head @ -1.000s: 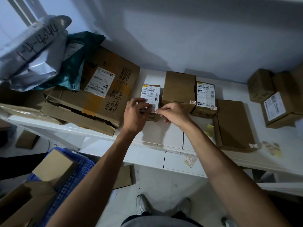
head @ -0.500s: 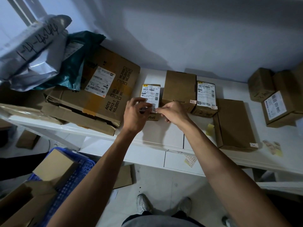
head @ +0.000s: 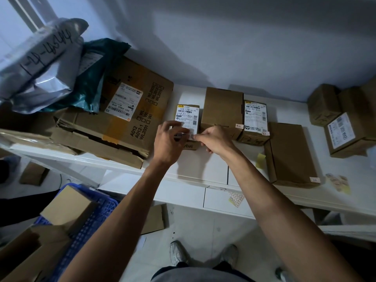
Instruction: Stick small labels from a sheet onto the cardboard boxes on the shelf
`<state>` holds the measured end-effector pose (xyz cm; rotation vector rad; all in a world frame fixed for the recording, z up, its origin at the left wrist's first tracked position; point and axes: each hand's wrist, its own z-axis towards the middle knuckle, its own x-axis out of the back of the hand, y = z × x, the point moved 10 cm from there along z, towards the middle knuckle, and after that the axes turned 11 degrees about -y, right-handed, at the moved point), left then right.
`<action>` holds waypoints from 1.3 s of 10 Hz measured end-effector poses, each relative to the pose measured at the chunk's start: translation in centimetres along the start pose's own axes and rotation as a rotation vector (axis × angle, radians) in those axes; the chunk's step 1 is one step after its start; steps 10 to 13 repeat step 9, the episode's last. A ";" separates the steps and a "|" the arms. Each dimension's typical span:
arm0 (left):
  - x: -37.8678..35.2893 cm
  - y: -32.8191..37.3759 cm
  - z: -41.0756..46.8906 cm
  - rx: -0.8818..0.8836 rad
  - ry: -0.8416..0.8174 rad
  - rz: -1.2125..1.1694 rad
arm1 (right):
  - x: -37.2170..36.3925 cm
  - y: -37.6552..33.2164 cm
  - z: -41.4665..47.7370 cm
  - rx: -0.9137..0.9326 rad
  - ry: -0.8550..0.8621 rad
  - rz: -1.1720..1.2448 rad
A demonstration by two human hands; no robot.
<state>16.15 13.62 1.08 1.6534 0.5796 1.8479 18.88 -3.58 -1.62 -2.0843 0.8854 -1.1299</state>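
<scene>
Barely any motion since earlier: left hand [head: 169, 142] and right hand [head: 213, 139] still pinch a small label [head: 192, 136] onto the small box [head: 188, 127] at centre. Three boxes at 3 o'clock already carry labels; the large box [head: 122, 117] at 9 o'clock looks undone.

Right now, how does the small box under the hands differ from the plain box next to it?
The small box has a white shipping label across its top; the plain box shows bare cardboard with only a tiny sticker at a corner. The small box is narrower. Both hands touch the small box; none touch the plain box. Both are brown cardboard on the shelf.
</scene>
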 end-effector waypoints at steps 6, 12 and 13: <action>0.5 -0.1 -0.1 0.018 -0.048 -0.027 | 0.9 3.1 -2.7 0.021 0.041 0.264; 1.9 0.3 -2.5 0.026 0.064 -0.160 | 0.0 3.4 -5.5 0.124 0.044 0.198; 1.9 0.3 -2.5 0.026 0.064 -0.160 | 0.0 3.4 -5.5 0.124 0.044 0.198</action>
